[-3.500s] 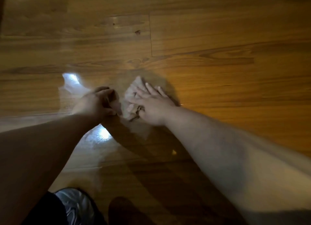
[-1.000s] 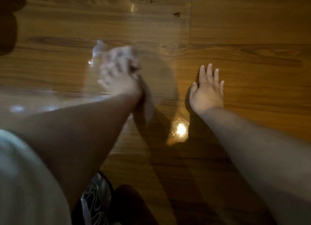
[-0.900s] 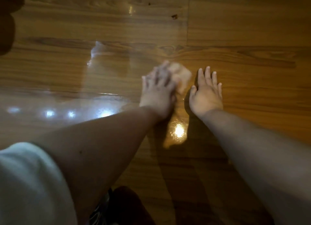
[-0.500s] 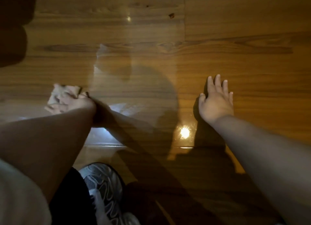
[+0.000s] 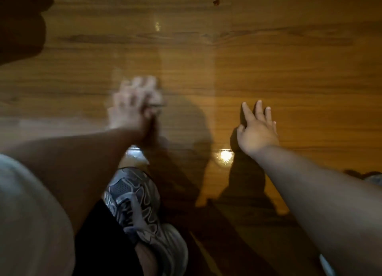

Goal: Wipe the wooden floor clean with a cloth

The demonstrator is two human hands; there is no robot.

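Observation:
The wooden floor [image 5: 268, 58] is glossy brown planks with a lamp glare near the middle. My left hand [image 5: 130, 108] is motion-blurred and lies on a pale crumpled cloth [image 5: 154, 85], its fingers spread over it and pressing it to the floor left of centre. Only the cloth's far edge shows past the fingers. My right hand [image 5: 257, 131] rests flat on the bare floor to the right, fingers straight, holding nothing.
My grey and white shoe [image 5: 136, 203] stands on the floor just below the left hand. Part of another shoe [image 5: 374, 178] shows at the right edge. A dark rounded object [image 5: 20, 19] fills the top left corner.
My left hand has swept the cloth from the far left back toward the centre and farther from me. The right hand stays flat in the same spot.

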